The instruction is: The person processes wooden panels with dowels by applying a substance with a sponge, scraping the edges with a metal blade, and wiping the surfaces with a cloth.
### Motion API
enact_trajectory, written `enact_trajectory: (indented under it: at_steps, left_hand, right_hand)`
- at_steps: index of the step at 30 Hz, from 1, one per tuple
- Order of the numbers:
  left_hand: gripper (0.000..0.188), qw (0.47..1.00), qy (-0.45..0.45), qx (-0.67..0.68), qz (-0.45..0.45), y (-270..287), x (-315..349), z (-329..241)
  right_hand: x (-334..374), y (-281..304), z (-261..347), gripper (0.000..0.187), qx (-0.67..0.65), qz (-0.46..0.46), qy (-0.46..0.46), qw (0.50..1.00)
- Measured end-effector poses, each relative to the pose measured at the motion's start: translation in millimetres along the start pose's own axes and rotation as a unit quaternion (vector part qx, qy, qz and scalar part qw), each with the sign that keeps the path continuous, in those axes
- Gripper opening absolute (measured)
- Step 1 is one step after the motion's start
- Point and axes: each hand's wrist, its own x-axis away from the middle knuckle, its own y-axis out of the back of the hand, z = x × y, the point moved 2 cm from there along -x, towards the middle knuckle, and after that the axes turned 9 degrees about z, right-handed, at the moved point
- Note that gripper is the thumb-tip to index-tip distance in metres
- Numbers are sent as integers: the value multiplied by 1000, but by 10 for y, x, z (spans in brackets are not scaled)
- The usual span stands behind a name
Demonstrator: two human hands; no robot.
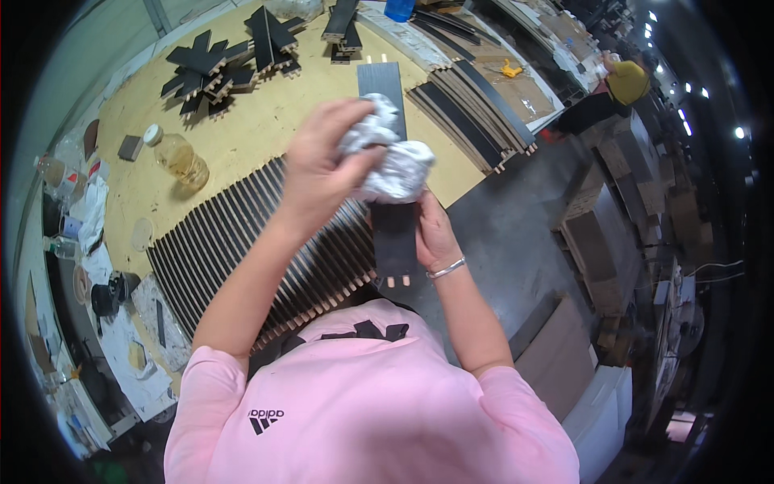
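white cloth [399,172] over black board [394,240]

A workshop or factory floor where wooden parts are handled. A broad yellow counter [254,133] carries a close row of dark wooden strips [234,234] with pale pegs at their ends, left of centre, and crisscrossed piles of dark boards [201,68], upper left. Bottles [60,179] and papers [95,206] clutter the left edge. At right, large cardboard boxes [606,234] stand on a grey floor [504,218]; bright lights [739,133] and another person [627,83] appear at upper right.
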Motion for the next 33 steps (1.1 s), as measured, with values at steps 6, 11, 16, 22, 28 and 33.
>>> enact_trajectory:
  at_steps: [6, 11, 16, 22, 28, 33]
  left_hand:
    - [36, 961, -77, -100, 247, -337, 1215, -13]
    - [41, 990, 54, -101, 82, 241, 1320, 371]
    - [34, 997, -8, -73, -4, -30, 617, -123]
    - [28, 955, -49, -72, 283, -79, 1496, -51]
    - [35, 928, 49, -355, 99, 416, 1209, -3]
    - [34, 985, -23, -153, 74, 237, 1131, -302]
  right_hand:
    - [-121, -33, 81, 45, 73, 26, -19, 997]
    - [-108, 43, 114, 43, 57, 86, -3, 995]
    - [-195, -268, -157, 51, -66, 19, -46, 997]
    - [-247, -249, 39, 51, 28, 41, -6, 999]
    - [-235, -406, 9, 52, 16, 34, 22, 999]
    - [-324, -581, -163, 53, 16, 54, -19, 998]
